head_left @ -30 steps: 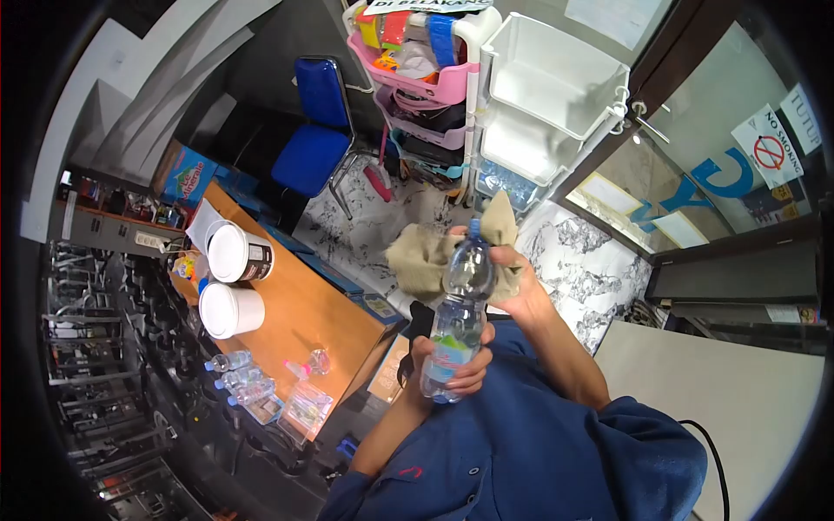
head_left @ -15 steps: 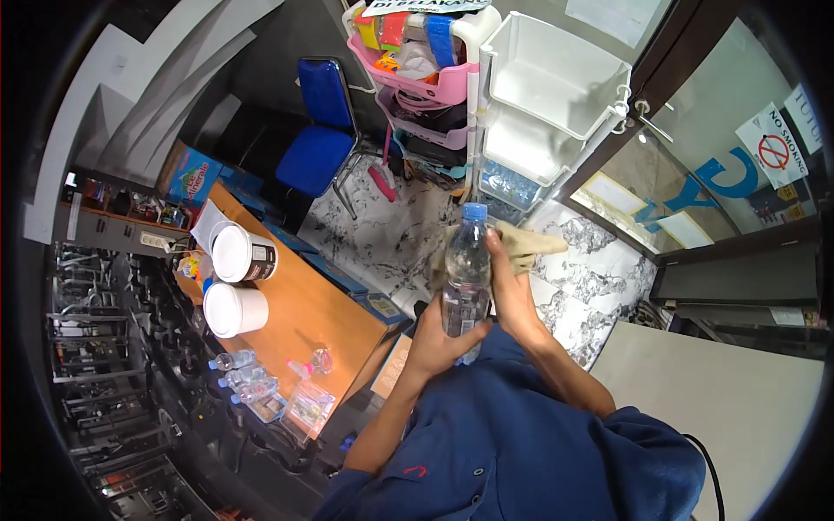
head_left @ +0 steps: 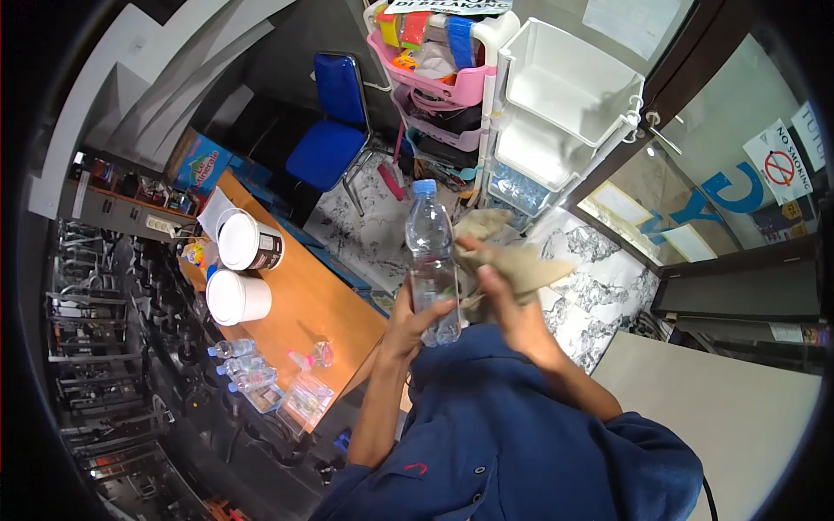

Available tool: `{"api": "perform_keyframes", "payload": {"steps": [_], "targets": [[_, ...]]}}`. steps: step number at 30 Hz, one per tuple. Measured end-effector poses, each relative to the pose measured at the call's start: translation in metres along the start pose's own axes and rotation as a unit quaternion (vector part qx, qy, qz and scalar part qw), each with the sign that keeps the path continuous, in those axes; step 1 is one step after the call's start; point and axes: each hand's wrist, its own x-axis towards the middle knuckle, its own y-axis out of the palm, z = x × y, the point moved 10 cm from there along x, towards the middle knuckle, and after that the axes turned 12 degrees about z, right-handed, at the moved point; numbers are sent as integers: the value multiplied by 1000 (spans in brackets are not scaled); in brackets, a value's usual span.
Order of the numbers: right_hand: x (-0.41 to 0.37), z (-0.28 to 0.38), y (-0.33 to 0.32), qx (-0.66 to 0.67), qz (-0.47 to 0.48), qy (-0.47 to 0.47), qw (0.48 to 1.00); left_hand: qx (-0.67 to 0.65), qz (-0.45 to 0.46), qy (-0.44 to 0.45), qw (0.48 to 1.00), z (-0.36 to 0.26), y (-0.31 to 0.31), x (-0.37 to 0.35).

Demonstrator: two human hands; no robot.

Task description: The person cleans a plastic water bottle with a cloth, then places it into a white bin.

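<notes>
My left hand [head_left: 412,323] is wrapped round the lower half of a clear plastic bottle [head_left: 431,233] with a blue cap, held nearly upright in front of my body. The bottle's label is off or turned out of sight, and its clear wall shows. Just right of it, my right hand [head_left: 507,300] grips a beige cloth [head_left: 526,267], whose folds hang out on both sides of the fingers. Hand and cloth are smeared by motion, close beside the bottle.
On the wooden table [head_left: 304,300] at left stand two white tubs [head_left: 238,297], several lying bottles [head_left: 248,365] and a pink-topped spray bottle [head_left: 320,354]. A blue chair [head_left: 328,148], white stacked baskets [head_left: 565,87] and a glass door [head_left: 721,148] lie ahead. A pale tabletop [head_left: 704,408] is at right.
The bottle has moved left in my left hand. My right hand, with the cloth, has come away from the bottle's upper side and now sits lower, to its right.
</notes>
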Motion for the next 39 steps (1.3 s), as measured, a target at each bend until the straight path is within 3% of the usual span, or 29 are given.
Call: {"api": "perform_keyframes", "payload": {"steps": [1,4,6,9,10,12,14,15,16,17,20,23,25,27,28,31,33,35,38,39], "targets": [[-1,-7,-6,174,-29,-4,984,-58,26,40,997,-4,2,2],[10,-15,16,251,6,9,968,-157,54,104,981,1,4,4],[12,-29,25,165,-19,-13,986,-173,37,123,977,11,0,5],[14,-44,29,229,-1,69,971,117,-96,247,957,-22,-7,2],[16,-41,29,279,6,94,956,280,-177,262,906,-53,2,-6],[19,-40,27,216,-2,92,972,439,-261,239,826,-76,13,-20],[19,-40,27,117,-28,64,991,225,-192,205,933,-70,6,-10],[18,-15,31,135,-21,20,990,112,-153,183,965,-66,7,-4],[13,-8,35,31,-32,-28,999,-2,-112,158,981,-59,8,2],[7,0,40,-73,-42,-76,994,3,-104,148,983,-58,6,3],[1,29,62,-202,69,-145,966,-11,-94,133,987,-68,-2,2],[-4,35,55,-79,34,-143,986,-122,-61,225,965,-82,0,-1],[4,36,53,-164,32,-173,971,-121,-46,266,955,-87,2,0],[8,33,47,-118,9,-129,984,-111,-14,303,946,-89,3,3],[11,23,42,-26,-36,-116,992,-78,-10,302,950,-99,10,2],[27,-6,30,61,17,56,996,-132,40,302,943,-102,14,10],[41,-12,25,121,11,60,991,-100,80,308,943,-111,21,12],[40,-40,42,239,123,166,949,-116,145,292,938,-112,29,13],[6,-68,72,434,185,383,794,-228,255,267,901,-117,37,14],[2,-67,81,496,195,365,763,-283,279,271,877,-122,38,16]]}}
